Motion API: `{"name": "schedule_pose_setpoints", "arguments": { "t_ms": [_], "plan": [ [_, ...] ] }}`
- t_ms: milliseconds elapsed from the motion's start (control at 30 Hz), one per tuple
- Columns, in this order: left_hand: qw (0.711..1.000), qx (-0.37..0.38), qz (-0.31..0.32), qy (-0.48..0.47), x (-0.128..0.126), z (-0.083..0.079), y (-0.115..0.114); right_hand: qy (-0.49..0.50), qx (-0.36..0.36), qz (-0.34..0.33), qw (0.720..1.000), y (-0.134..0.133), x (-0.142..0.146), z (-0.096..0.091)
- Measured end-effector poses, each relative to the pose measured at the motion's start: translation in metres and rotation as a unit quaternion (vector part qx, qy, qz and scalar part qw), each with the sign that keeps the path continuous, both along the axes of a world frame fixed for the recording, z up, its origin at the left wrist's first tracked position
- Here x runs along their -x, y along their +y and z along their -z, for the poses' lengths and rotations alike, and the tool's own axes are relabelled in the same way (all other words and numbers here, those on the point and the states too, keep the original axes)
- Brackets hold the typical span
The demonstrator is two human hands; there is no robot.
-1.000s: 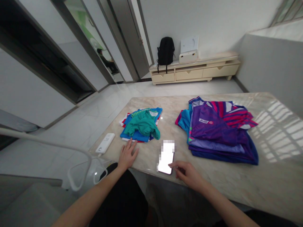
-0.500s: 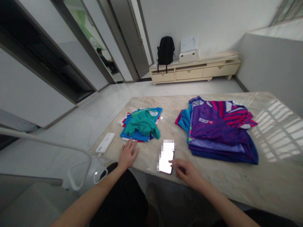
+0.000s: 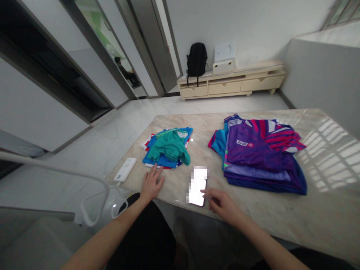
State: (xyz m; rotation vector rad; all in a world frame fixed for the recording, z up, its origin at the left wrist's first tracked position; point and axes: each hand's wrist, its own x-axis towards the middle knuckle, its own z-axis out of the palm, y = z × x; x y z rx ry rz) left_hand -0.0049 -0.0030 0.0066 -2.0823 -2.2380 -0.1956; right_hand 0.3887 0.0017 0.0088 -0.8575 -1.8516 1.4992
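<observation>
- Marble-look table, pale beige w/ veins; all the work sits on it.
- Phone lies flat near the front edge, screen lit, between the two clothes piles and a bit nearer the person.
- R hand: index fingertip on the lower right of the phone screen, other fingers loosely curled under. Nothing gripped, just a touch.
- L hand: flat, palm down, fingers spread on the tabletop, holding nothing. Fingertips just short of the small pile.
- Small pile: teal top crumpled on folded blue and red/white pieces, left of the phone.
- Big pile: purple, blue and pink-striped jerseys, loosely stacked, right of the phone, apart from it.
- White power bank at the left corner, white cable looping off the edge below it.
- Step in hand, as I read it: working the phone screen w/ one finger; clothes untouched by either hand.
- A further touch calls for light fingertip pressure only. The phone is close to the edge, so a pull toward the body could slide it off; the L hand is free to steady it.
- Background: black backpack and white box on a low cabinet by the far wall.
</observation>
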Motion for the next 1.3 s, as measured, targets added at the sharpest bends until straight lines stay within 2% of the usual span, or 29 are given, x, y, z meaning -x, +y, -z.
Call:
{"name": "schedule_pose_setpoints", "arguments": {
  "t_ms": [133,300,700,1300],
  "plan": [
    [1.000,-0.001,-0.001,-0.001,-0.0002,-0.0002,-0.0002,0.008,0.013,0.002,1.000,-0.0005,0.0010,-0.0004],
    [1.000,0.000,0.002,-0.003,-0.0007,-0.0011,-0.0005,0.011,-0.011,-0.009,1.000,0.0002,0.0003,-0.0011],
    [1.000,0.003,-0.001,-0.003,-0.0014,-0.0020,0.0003,-0.001,-0.018,-0.028,0.999,0.0000,-0.0007,-0.0019],
    [1.000,0.003,0.002,-0.001,0.0011,0.0011,-0.0002,0.037,0.012,-0.001,0.999,0.0002,-0.0007,0.0003]
  ]
}}
